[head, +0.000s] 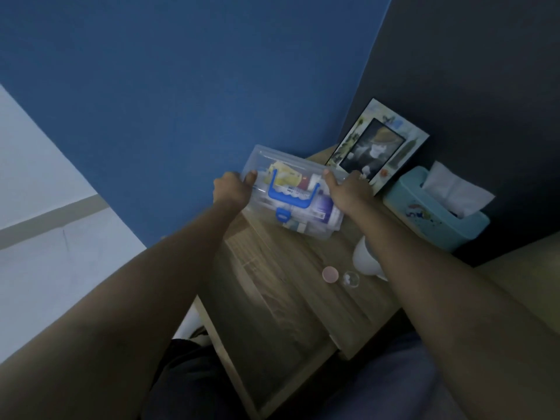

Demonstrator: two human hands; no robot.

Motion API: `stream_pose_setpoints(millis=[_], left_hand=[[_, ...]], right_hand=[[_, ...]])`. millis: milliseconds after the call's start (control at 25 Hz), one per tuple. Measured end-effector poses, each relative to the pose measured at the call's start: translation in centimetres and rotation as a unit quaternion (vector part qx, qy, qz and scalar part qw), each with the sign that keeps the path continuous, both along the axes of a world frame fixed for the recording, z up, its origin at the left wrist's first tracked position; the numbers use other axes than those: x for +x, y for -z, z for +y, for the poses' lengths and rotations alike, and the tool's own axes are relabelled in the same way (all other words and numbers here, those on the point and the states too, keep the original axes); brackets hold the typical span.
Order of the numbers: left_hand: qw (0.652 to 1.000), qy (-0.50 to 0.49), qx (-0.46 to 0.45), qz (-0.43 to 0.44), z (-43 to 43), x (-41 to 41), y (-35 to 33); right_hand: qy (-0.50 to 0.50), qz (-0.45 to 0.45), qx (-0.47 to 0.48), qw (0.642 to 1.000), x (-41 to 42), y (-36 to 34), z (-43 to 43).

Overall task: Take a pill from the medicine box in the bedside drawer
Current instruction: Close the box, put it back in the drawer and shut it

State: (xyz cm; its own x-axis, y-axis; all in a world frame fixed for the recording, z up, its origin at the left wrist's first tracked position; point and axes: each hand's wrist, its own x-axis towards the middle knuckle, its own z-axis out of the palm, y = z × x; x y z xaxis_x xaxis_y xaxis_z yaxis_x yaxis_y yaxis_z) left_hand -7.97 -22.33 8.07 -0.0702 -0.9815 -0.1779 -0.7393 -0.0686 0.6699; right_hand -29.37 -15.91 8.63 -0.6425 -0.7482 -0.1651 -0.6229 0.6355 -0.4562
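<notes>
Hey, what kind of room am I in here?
Most likely a bedroom: a wooden bedside table against the wall holds a framed photo, a tissue box and a clear medicine box.

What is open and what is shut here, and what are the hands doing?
Medicine box: lid shut, held tilted.
Left hand: gripping the box's left end.
Right hand: gripping its right end.
Drawer: open.
Small jar: open, pink lid lying beside it.
Tissue box: tissue sticking out.
</notes>
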Motion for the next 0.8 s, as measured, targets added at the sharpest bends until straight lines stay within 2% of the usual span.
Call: stream_pose_setpoints(millis=[240, 360, 480, 800], left_hand=[[0.998, -0.005, -0.055, 0.015, 1.0, 5.1, -6.7], [0.998, -0.008, -0.056, 0.023, 3.7, 8.2, -7.9], [0.999, -0.012, -0.035, 0.032, 6.2, 10.7, -7.7], [0.998, 0.054, 0.033, -0.003, 10.2, 12.2, -2.5]], right_hand=[[0.038, -0.07, -0.139, 0.987, 6.4, -4.9, 3.8], [0.047, -0.118, -0.171, 0.977, 9.9, -5.4, 7.9], [0.038, -0.162, -0.193, 0.967, 13.0, -4.5, 12.1], [0.094, -0.192, -0.188, 0.959, 16.8, 2.2, 19.3]])
